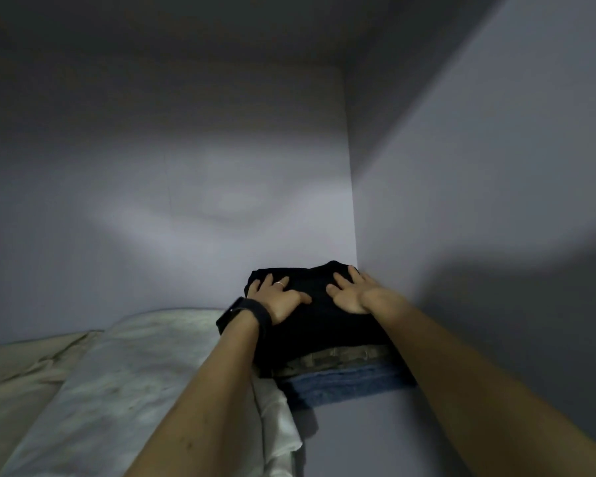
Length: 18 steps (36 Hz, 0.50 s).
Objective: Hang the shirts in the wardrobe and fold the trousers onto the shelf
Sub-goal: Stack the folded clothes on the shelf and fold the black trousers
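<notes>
Head view: both hands lay flat with fingers spread, gripping nothing, left hand and right hand pressing the folded black trousers, which topped a stack in the shelf's right back corner, beside pale cloth.

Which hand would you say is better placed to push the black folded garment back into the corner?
The right hand, probably. It lies flat on the black folded garment beside the side wall, fingertips near the corner. The left hand rests on its outer edge.
</notes>
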Each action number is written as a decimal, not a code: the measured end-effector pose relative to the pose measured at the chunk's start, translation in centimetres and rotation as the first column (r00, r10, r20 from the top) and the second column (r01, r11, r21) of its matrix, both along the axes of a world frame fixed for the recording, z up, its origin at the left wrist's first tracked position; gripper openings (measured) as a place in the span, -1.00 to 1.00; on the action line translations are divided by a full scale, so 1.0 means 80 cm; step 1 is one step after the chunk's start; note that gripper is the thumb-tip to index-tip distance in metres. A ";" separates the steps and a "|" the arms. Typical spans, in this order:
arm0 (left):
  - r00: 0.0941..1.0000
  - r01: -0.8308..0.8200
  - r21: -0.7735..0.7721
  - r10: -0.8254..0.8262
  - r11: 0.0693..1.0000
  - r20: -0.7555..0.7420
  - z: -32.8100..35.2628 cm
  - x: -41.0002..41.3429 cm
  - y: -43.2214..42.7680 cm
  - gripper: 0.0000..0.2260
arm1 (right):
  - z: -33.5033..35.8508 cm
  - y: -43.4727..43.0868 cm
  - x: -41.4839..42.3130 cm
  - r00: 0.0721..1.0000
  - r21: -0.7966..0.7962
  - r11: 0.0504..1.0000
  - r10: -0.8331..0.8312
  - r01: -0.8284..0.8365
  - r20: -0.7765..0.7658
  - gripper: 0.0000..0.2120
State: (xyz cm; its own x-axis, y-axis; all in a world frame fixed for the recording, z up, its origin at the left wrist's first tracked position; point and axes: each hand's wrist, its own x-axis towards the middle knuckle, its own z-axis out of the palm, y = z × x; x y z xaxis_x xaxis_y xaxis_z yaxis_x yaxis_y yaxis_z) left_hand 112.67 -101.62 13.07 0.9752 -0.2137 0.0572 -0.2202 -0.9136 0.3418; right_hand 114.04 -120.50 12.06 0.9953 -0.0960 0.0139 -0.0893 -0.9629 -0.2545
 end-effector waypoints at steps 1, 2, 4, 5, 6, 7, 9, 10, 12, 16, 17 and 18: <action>1.000 0.017 -0.025 -0.017 1.000 -0.005 0.002 -0.007 0.000 -0.37 | -0.002 -0.001 0.003 1.000 0.004 1.000 -0.004 0.004 -0.001 -0.38; 0.999 0.033 -0.055 -0.033 0.998 -0.009 0.005 -0.012 0.000 -0.44 | -0.004 -0.003 0.006 1.000 0.004 1.000 -0.006 0.006 -0.001 -0.38; 0.999 0.043 -0.110 -0.044 0.993 -0.011 0.007 -0.022 0.001 -0.48 | -0.006 -0.002 0.008 1.000 0.005 1.000 -0.006 0.006 -0.005 -0.38; 0.998 0.053 -0.133 -0.054 0.990 -0.010 0.007 -0.025 0.003 -0.49 | -0.006 0.000 0.008 1.000 0.004 1.000 -0.011 0.011 0.005 -0.38; 0.999 0.051 -0.160 -0.052 0.986 0.001 0.008 -0.028 0.006 -0.48 | -0.005 0.002 0.006 0.999 0.000 1.000 -0.020 0.020 0.026 -0.38; 0.999 0.041 -0.209 -0.036 0.977 0.025 0.008 -0.028 0.011 -0.46 | -0.003 0.005 0.001 0.998 -0.018 0.999 -0.031 0.033 0.061 -0.37; 0.996 0.013 -0.272 0.011 0.962 0.087 0.005 -0.033 0.018 -0.46 | 0.004 0.011 -0.019 0.984 -0.113 0.991 -0.051 0.071 0.170 -0.41; 0.990 -0.003 -0.263 0.040 0.965 0.137 0.005 -0.035 0.021 -0.50 | 0.009 0.013 -0.030 0.968 -0.167 0.981 -0.056 0.099 0.244 -0.45; 0.969 -0.013 -0.216 0.066 0.976 0.238 0.008 -0.041 0.027 -0.58 | 0.018 0.017 -0.055 0.917 -0.207 0.971 -0.029 0.120 0.398 -0.51; 0.929 0.030 -0.147 0.027 0.989 0.368 0.015 -0.059 0.029 -0.50 | 0.025 0.030 -0.102 0.812 -0.041 0.997 0.072 -0.059 0.579 -0.53; 0.926 0.044 -0.123 0.006 0.991 0.378 0.016 -0.062 0.027 -0.45 | 0.025 0.035 -0.112 0.819 -0.008 0.992 0.110 -0.129 0.563 -0.53; 0.931 0.054 -0.093 -0.016 0.994 0.366 0.014 -0.066 0.025 -0.42 | 0.023 0.039 -0.119 0.841 -0.005 0.983 0.159 -0.183 0.516 -0.54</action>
